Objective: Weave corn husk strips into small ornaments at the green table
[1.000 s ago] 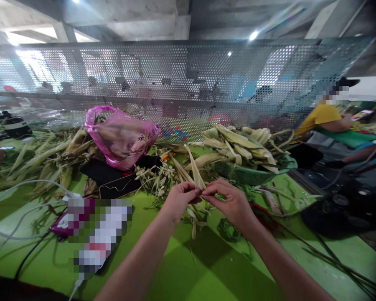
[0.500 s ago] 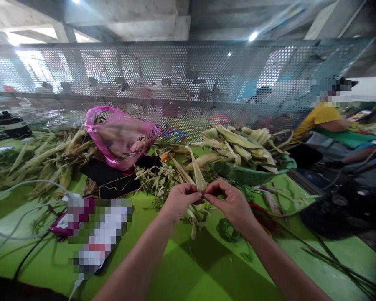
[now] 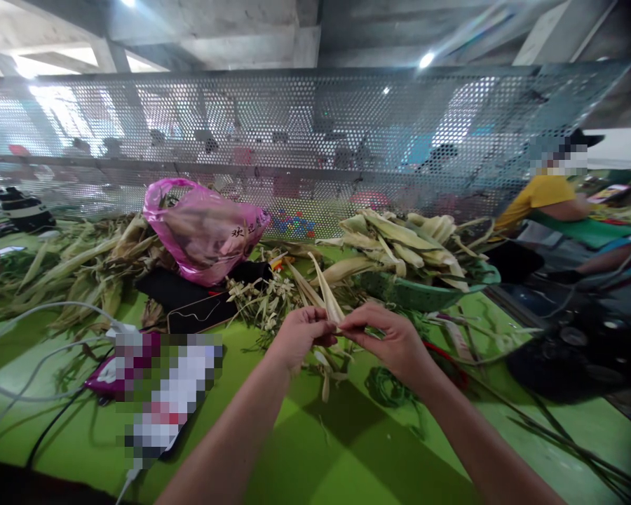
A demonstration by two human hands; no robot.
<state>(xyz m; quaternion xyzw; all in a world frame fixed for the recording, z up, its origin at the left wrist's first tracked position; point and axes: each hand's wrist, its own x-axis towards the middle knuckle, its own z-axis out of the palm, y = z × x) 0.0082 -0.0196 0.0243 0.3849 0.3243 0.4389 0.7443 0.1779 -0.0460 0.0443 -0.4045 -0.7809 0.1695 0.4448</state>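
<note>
Over the green table, a pale dried corn husk point(image 3: 329, 291) stands up between my two hands, its pointed tip leaning up and left. My left hand point(image 3: 303, 338) pinches its lower end between thumb and fingers. Right beside it, my right hand point(image 3: 381, 333) pinches the same lower end, fingertips nearly touching the left ones. Strips of husk point(image 3: 324, 372) hang below the fingers. A coil of green cord point(image 3: 386, 386) lies just under my right hand. Behind my left hand sits a heap of small husk pieces point(image 3: 266, 301).
A green basket point(image 3: 425, 291) of husks stands behind my right hand. A pink plastic bag point(image 3: 205, 231) rests farther left, near loose husks point(image 3: 84, 259). A phone point(image 3: 176, 400) and a purple power strip point(image 3: 118, 372) with cables lie at left. A person in yellow point(image 3: 536, 200) sits at right.
My right hand has turned, its fingers now flatter and closer over the husk's base. The husk leans a little more to the left. My left hand has barely moved.
</note>
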